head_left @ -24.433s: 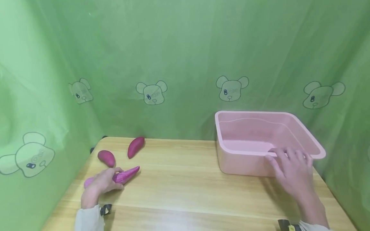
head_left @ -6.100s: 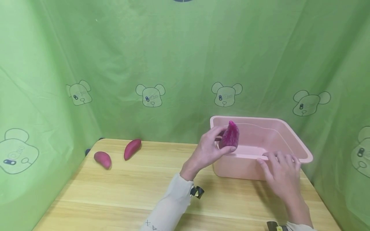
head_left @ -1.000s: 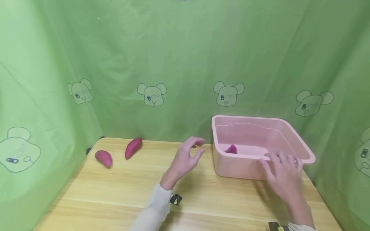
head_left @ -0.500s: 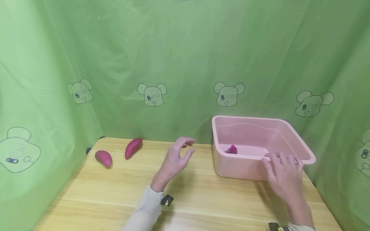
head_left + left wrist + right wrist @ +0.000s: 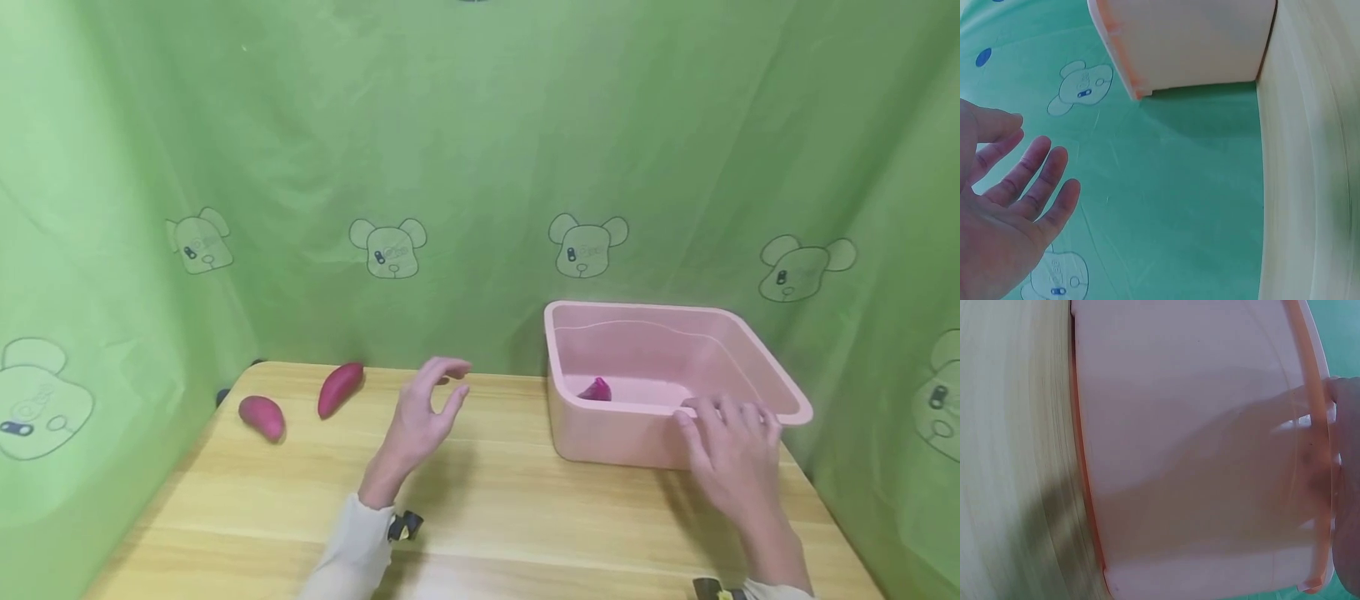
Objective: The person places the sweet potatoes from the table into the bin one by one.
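Observation:
My left hand (image 5: 415, 418) hovers above the middle of the table, holding nothing, its thumb and fingers apart and loosely bent. In the left wrist view its fingers (image 5: 1032, 181) are spread with nothing between them. My right hand (image 5: 738, 454) grips the front rim of a pink plastic tub (image 5: 626, 437), fingers over the edge and thumb outside. Inside the tub, a purple, pointed, streaked vegetable (image 5: 598, 389) shows only its tip; the front wall hides the rest. On the table's left lie two purple-red sweet potatoes, a rounder one (image 5: 262, 417) and a longer one (image 5: 341, 389).
The wooden table (image 5: 480, 508) ends at the back against a green curtain (image 5: 480, 150) printed with bear heads. More curtain hangs at both sides. The tub stands at the table's back right.
My left hand, which earlier held the streaked purple vegetable over the tub, has let it go inside and moved left, away from the tub. My right hand stays on the rim.

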The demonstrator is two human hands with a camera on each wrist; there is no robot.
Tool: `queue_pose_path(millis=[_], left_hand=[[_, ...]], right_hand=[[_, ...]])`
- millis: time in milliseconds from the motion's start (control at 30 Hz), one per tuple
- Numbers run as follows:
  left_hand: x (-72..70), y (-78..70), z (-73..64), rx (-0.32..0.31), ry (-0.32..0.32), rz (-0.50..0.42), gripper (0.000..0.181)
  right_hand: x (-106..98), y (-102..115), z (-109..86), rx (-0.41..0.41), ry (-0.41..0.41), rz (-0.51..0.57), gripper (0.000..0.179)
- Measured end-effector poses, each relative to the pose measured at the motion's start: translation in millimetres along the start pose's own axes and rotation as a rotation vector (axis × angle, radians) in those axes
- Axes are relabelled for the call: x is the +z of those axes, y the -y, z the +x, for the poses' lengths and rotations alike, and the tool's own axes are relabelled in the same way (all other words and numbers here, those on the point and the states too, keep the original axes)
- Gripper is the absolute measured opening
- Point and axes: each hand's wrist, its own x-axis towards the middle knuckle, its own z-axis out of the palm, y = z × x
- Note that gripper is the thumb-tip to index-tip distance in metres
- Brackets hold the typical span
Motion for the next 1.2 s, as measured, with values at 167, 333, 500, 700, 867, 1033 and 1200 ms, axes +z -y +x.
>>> queue_pose_path(millis=[167,333,500,700,867,1033,1200], left_hand=[[-5.9,5.0,-5.5,-0.015,-0.038,0.012,0.029],[-9.0,5.8,-5.6,-0.018,-0.037,0.025,0.029],[-12.5,7.0,-6.2,0.0,-0.053,0.024,0.029],[-21.0,12.2,-9.9,-0.025,-0.048,0.037,0.028],[-32.7,17.1,-14.1,-0.041,-0.081,0.082,0.027],[-40.9,21.3,-14.3,-0.029,-0.094,0.129,0.026],[-46.3,23.3,-13.9,-0.037,-0.109,0.172,0.026]], right_hand=[[1.8,0.1,-2.6,0.002,0.012,0.003,0.026],[0.0,-0.5,-4.1,0.009,0.008,0.002,0.028],[-0.7,-1.0,-5.0,0.012,0.004,0.006,0.028],[1.2,-1.1,-1.9,-0.002,0.001,0.005,0.03],[1.5,-0.4,1.5,-0.011,0.007,-0.004,0.031],[1.0,-1.1,0.8,-0.007,0.0,-0.004,0.031],[0.1,-1.5,-0.5,-0.003,0.001,0.001,0.03]])
